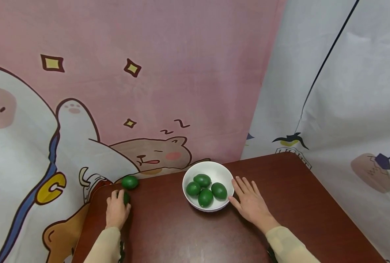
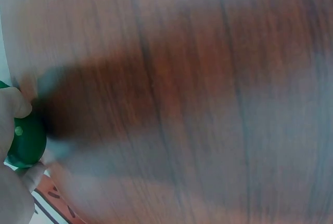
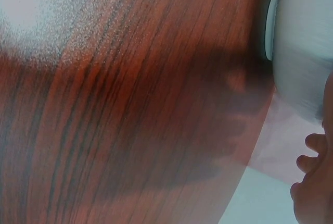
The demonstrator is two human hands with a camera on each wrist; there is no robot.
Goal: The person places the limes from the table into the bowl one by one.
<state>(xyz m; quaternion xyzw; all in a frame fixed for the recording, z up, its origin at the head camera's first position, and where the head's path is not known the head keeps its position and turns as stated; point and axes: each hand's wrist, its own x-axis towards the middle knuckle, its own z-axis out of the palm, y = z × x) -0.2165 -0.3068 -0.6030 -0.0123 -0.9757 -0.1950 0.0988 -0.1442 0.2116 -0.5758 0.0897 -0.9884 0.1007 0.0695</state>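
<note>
Near the table's left end my left hand (image 1: 116, 211) grips a dark green lime (image 1: 127, 198), its fingers and thumb bent around it. The left wrist view shows the same lime (image 2: 30, 138) with a pale stem spot, partly covered by the fingers. Just behind that hand lies another lime (image 1: 130, 182). A round white bowl (image 1: 226, 174) stands toward the back of the table, with several limes (image 1: 205, 197) inside. Beside its right rim is my right hand (image 1: 250, 202), fingers straight and spread, fingertips right at the bowl.
The dark reddish-brown wooden table (image 1: 188, 237) runs back to a pink cartoon-printed cloth (image 1: 195, 80). A pale cloth (image 1: 362, 109) hangs along the right edge, and printed cloth also borders the left edge.
</note>
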